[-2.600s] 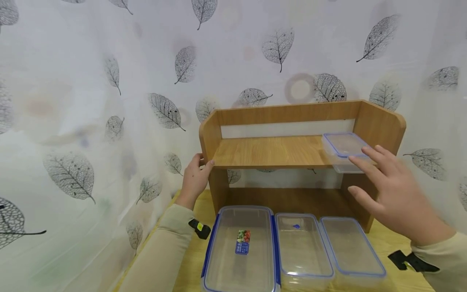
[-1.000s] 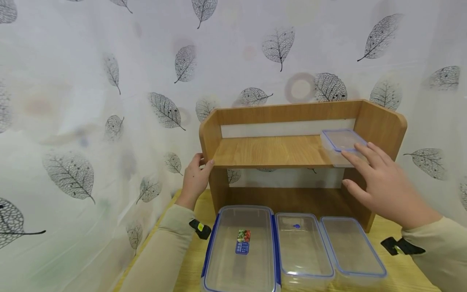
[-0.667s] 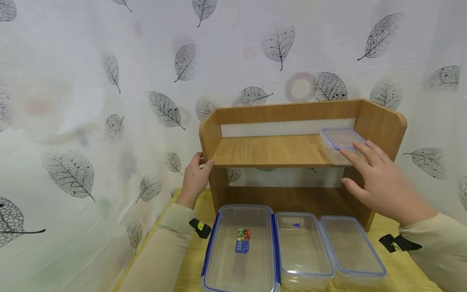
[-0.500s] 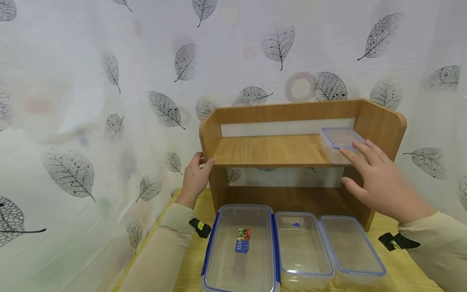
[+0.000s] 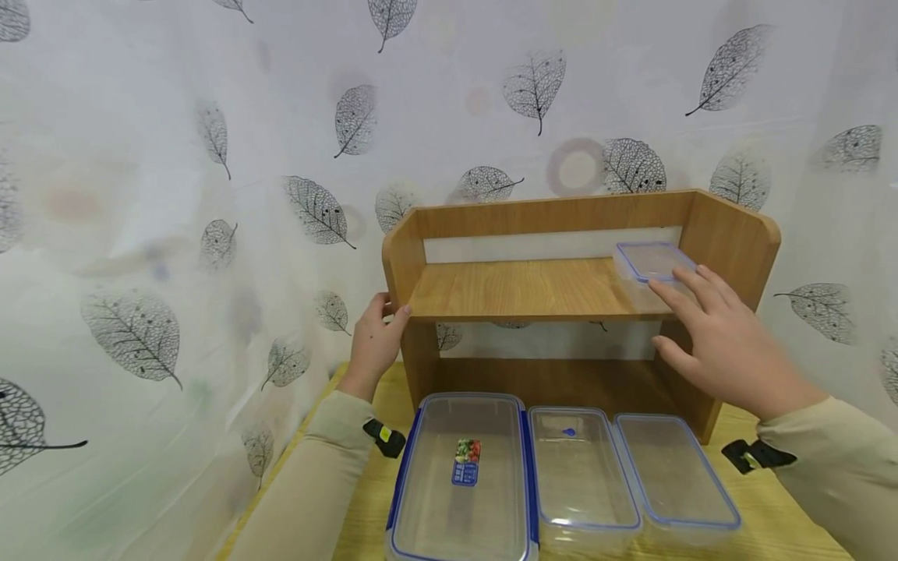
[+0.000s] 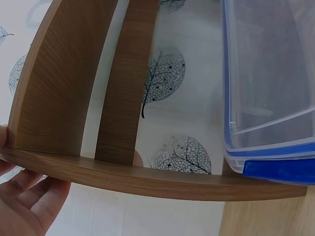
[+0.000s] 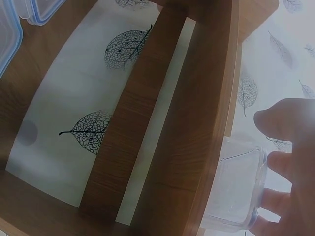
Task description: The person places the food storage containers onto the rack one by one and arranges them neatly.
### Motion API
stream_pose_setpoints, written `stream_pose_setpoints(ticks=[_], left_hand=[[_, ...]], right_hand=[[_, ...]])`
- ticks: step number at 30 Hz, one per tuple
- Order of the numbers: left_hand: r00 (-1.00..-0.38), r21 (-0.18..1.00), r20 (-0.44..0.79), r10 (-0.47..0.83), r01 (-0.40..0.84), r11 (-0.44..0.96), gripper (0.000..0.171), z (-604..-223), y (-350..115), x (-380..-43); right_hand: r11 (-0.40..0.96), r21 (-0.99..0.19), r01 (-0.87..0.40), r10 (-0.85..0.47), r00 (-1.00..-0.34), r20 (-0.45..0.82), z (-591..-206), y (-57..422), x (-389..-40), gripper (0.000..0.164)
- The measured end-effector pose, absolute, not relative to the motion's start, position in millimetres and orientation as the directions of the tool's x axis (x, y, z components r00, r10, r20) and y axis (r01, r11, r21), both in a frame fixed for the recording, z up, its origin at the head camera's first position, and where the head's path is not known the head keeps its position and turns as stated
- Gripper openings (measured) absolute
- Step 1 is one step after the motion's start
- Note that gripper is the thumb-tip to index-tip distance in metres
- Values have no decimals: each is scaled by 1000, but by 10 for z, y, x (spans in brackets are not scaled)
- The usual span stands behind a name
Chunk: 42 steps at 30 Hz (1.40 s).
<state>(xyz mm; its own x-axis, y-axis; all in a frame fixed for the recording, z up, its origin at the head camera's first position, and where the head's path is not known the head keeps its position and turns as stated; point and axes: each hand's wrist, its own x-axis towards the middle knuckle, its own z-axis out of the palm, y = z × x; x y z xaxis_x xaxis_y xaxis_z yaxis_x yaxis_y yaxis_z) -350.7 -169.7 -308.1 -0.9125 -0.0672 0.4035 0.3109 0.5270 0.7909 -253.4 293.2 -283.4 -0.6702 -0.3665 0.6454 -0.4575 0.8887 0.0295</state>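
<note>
A clear food container (image 5: 652, 261) with a blue-rimmed lid lies at the right end of the upper shelf board (image 5: 519, 288). My right hand (image 5: 733, 343) has its fingers spread and mostly straight, fingertips against the container's near side. From below, the right wrist view shows the container (image 7: 234, 187) at the board's front edge, with several fingertips on it. At the other end, my left hand (image 5: 375, 343) grips the left side panel of the wooden desk shelf (image 5: 400, 269). In the left wrist view its fingers (image 6: 47, 199) curl around the panel's edge.
In front of the shelf, on the yellow wood-grain table (image 5: 786, 491), stand a large lidded container (image 5: 459, 522) with dark blue clips, a medium one (image 5: 585, 475) and another (image 5: 677, 471), side by side. A leaf-patterned curtain (image 5: 210, 351) hangs behind and to the left.
The right hand and the container have moved backward together onto the upper board; earlier the container jutted out over its front edge. My left hand keeps its grip on the side panel.
</note>
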Motion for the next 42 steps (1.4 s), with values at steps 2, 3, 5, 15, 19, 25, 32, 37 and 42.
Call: stream_pose_setpoints(ticks=[2,3,5,15,19,25,32,37,42], left_hand=[[-912,790,405,-67,312,529,45,-3085,-1697,-3511],[-911,789,406,-67,313,529,45,-3087,-1697,-3513],[-911,788,407,-66,314,531,45,-3089,-1696,-3513],[-911,791,406,-64,316,523,45,-3101,-1703,-3512],[-914,794,400,-63,311,523,46,-3101,-1701,-3503],[-915,794,398,-63,310,524,47,-3098,-1700,-3499],[-914,790,400,-71,304,532,47,-3100,-1705,-3503],[-912,788,403,-70,307,534,47,-3095,-1699,-3508],[-913,785,402,-70,305,539,47,-3087,-1690,-3504]], right_hand=[[888,27,-459,-366,-671,645,-2834,2934,-2545,78],[887,26,-461,-367,-669,646,-2835,2934,-2551,78],[885,27,-465,-368,-664,650,-2836,2934,-2563,78],[882,26,-471,-372,-660,652,-2828,2933,-2616,76],[883,14,-470,-370,-676,638,-2824,2931,-2619,76],[882,8,-471,-369,-680,633,-2817,2929,-2635,76],[882,-9,-472,-363,-690,626,-2814,2928,-2656,75],[881,-18,-472,-357,-690,630,-2817,2928,-2673,74],[885,-22,-465,-351,-698,624,-2819,2930,-2700,74]])
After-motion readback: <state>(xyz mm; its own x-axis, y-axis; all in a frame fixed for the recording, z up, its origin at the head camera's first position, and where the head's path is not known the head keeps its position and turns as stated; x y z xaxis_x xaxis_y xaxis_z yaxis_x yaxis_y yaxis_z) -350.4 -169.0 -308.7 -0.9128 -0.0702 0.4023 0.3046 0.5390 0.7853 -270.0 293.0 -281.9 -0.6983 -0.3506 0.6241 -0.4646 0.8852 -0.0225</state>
